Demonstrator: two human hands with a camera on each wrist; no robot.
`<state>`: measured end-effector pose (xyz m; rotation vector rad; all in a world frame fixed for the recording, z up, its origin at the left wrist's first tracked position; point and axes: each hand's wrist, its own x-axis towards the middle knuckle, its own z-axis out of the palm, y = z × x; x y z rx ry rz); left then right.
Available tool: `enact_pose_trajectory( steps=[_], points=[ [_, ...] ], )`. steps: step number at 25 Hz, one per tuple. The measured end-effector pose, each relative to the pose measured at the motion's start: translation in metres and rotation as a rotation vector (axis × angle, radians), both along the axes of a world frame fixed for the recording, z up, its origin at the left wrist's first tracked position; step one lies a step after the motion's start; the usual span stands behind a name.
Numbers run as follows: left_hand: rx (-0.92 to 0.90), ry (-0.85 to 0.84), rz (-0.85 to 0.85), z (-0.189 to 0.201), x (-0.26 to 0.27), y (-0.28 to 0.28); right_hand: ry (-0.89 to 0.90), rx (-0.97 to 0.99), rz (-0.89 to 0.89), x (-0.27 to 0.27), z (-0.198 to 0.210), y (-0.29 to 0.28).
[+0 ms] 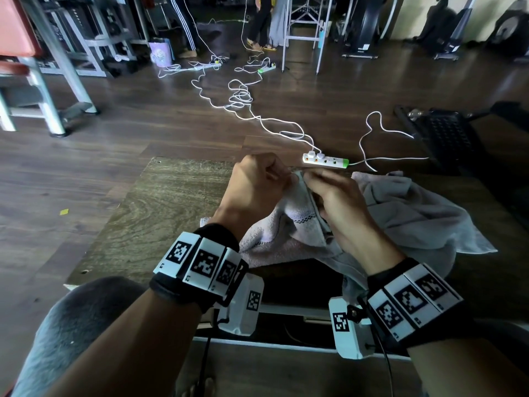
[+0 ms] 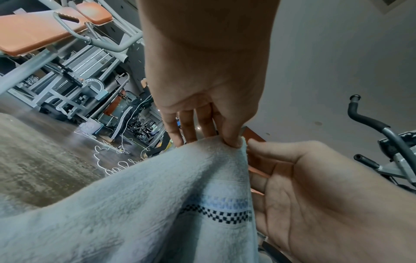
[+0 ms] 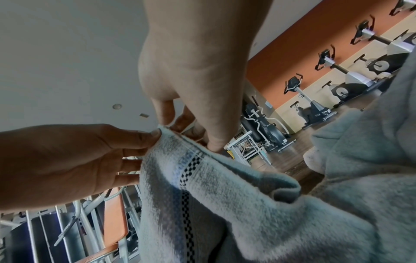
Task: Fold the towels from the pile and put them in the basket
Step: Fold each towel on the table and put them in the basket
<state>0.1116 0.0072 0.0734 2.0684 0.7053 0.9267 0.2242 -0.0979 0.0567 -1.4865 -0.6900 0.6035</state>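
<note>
Pale checker-striped towel (image 1: 297, 222) lifted by one corner above rumpled towel pile (image 1: 415, 216).

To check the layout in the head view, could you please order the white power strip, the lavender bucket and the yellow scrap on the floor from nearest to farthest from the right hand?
From the right hand:
1. Power strip, just beyond the hand, on the table's far edge.
2. Yellow scrap, on the floor, far left.
3. Lavender bucket, far back on the floor, left of centre.
</note>
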Motion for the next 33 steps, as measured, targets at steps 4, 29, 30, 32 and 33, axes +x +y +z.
enact_pose_trajectory(
  steps=[4,29,30,32,33],
  points=[
    [0.025,0.002,-0.002,0.002,-0.001,-0.002,0.001,0.073,0.045,-0.003,-0.002,0.000],
    [0.113,0.259,-0.347,-0.004,-0.035,0.004,-0.026,0.239,0.054,0.012,0.000,-0.009],
    [0.145,0.315,-0.330,-0.006,-0.043,0.003,-0.017,0.250,0.038,0.014,0.001,-0.009],
    [0.167,0.409,-0.296,-0.009,-0.056,0.007,0.000,0.270,0.014,0.017,0.004,-0.009],
    [0.179,0.451,-0.269,-0.009,-0.064,0.012,-0.005,0.274,0.001,0.017,0.005,-0.009]
  ],
)
